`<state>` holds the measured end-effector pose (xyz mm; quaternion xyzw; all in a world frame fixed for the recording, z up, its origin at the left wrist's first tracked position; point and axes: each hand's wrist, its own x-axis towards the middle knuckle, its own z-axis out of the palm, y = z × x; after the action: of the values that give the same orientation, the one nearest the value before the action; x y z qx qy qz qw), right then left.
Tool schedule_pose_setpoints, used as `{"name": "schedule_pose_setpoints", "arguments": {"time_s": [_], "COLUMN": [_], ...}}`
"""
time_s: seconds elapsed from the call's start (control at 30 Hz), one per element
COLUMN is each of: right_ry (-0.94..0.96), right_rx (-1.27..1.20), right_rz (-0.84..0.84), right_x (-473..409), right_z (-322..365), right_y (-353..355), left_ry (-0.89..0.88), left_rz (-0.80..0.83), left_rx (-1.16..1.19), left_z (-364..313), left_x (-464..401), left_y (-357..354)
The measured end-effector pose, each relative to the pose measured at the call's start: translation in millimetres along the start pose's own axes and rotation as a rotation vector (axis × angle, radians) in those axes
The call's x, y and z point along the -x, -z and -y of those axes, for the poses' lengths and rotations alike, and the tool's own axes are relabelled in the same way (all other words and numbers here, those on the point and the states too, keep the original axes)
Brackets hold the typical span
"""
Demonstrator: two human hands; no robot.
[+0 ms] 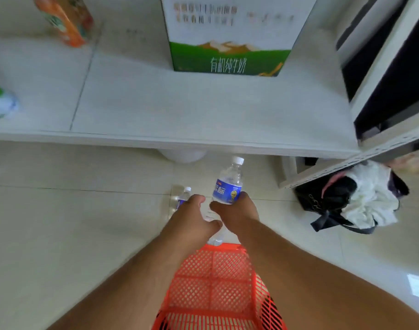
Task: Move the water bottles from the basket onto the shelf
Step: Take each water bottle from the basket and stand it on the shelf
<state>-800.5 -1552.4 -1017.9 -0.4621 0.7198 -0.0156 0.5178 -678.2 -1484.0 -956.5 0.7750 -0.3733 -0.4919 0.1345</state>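
On the shelf (180, 110) only one green-capped bottle (0, 101) shows at far left, while the left hand (191, 215) grips a second bottle (183, 198) and the right hand (237, 210) a third (228, 184), above the basket (215, 282), neither yet shelved.

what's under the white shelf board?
Under the white shelf board, at its front edge, a pale rounded container pokes out, top hidden. Right: a white bracket. Everything further back is covered by the board.
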Motion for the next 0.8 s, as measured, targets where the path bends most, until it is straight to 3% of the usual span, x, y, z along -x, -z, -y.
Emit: {"name": "schedule_pose_setpoints", "arguments": {"time_s": [0.43, 0.8], "right_ry": [0.469, 0.713], "right_rx": [-0.018, 0.002], "right_rz": [0.035, -0.159], "right_x": [327, 470], "right_z": [131, 190], "right_y": [237, 327], "left_ry": [-0.12, -0.401], "left_rz": [-0.264, -0.404], "left_rx": [0.186, 0.289], "left_z": [-206, -298], "left_x": [323, 444], "left_y": [105, 163]}}
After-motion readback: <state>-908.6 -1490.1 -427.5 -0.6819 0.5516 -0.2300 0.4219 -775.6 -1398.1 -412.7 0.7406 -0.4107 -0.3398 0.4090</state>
